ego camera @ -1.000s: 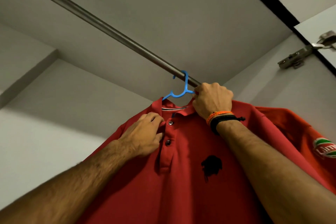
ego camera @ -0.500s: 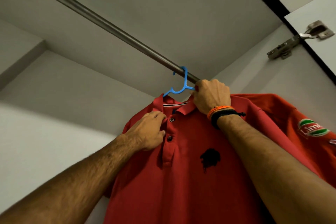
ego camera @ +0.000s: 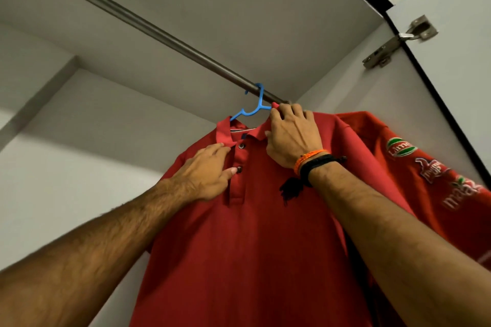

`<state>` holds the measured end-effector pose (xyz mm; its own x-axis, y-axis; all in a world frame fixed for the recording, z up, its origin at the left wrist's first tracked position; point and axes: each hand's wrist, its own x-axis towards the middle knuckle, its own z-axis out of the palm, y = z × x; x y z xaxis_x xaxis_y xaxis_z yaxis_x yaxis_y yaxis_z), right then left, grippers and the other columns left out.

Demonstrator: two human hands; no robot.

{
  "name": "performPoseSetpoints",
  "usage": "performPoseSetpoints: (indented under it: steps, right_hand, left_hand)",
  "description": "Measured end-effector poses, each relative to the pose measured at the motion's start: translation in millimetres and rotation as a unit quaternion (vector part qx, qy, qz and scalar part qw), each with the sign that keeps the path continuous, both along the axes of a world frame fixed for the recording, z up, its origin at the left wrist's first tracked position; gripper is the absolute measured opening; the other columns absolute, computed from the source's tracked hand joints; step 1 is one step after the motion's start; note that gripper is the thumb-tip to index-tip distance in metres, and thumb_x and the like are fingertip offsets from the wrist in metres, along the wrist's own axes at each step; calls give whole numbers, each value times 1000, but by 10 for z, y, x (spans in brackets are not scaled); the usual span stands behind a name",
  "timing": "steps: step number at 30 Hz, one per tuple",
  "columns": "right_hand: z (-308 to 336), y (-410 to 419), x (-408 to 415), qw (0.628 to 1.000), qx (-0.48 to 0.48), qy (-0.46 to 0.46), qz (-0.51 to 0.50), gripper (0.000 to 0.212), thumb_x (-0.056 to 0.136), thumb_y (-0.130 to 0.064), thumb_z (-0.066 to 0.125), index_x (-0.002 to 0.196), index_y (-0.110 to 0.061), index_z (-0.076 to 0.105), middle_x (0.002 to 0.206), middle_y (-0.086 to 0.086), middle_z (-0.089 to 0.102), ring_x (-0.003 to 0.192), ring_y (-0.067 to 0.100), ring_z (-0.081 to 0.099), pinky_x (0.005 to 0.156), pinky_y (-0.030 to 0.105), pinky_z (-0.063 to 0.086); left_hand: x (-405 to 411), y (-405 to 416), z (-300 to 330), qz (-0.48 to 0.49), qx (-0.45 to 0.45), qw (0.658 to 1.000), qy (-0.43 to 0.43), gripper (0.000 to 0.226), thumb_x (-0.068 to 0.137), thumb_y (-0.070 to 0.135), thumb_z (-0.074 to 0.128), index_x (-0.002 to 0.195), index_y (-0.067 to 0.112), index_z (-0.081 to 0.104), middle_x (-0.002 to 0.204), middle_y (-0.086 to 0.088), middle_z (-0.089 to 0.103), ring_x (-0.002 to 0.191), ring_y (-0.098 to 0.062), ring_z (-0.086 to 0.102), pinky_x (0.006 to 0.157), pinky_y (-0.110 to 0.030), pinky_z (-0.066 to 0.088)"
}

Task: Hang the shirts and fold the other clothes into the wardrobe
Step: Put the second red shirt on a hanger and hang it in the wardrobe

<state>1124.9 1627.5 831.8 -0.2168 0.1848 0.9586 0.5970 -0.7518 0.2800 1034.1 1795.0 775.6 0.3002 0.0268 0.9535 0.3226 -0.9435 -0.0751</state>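
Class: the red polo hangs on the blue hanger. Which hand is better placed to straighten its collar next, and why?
Right, probably. The right hand already grips the collar of the red polo just beside the blue hanger. The left hand sits lower, on the button placket.

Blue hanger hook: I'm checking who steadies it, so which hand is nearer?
Right. The right hand grips the collar just beside the blue hanger, right under the rod. The left hand sits lower, on the red polo shirt placket.
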Motion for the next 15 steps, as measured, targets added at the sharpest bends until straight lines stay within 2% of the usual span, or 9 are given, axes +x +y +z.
performPoseSetpoints:
  steps: [4, 10, 15]
  right_hand:
    - [-155, -142, -171, 997, -18, 44, 56, 54, 92, -35, 52, 139, -10, 45, 148, 10, 41, 133, 31, 36, 102, 45, 34]
    - [-577, -439, -593, 987, -28, 121, 104, 47, 88, -31, 59, 127, -6, 51, 128, 15, 50, 119, 36, 46, 99, 47, 42]
    - [-1151, -844, -990, 982, -21, 156, 105, 40, 83, -31, 64, 114, -6, 57, 114, 15, 59, 109, 35, 55, 93, 42, 45]
  left_hand:
    - [-178, -111, -131, -29, -20, 999, -32, 62, 94, 48, 51, 145, 14, 39, 149, -8, 42, 136, -27, 41, 112, -43, 34]
    - [-542, -325, -431, -77, -34, 996, -28, 63, 93, 49, 54, 141, 10, 44, 145, -12, 45, 133, -30, 43, 112, -42, 33]
    - [-897, -684, -872, -158, -54, 985, -44, 53, 91, 44, 60, 131, 11, 53, 132, -16, 54, 122, -35, 51, 106, -41, 39]
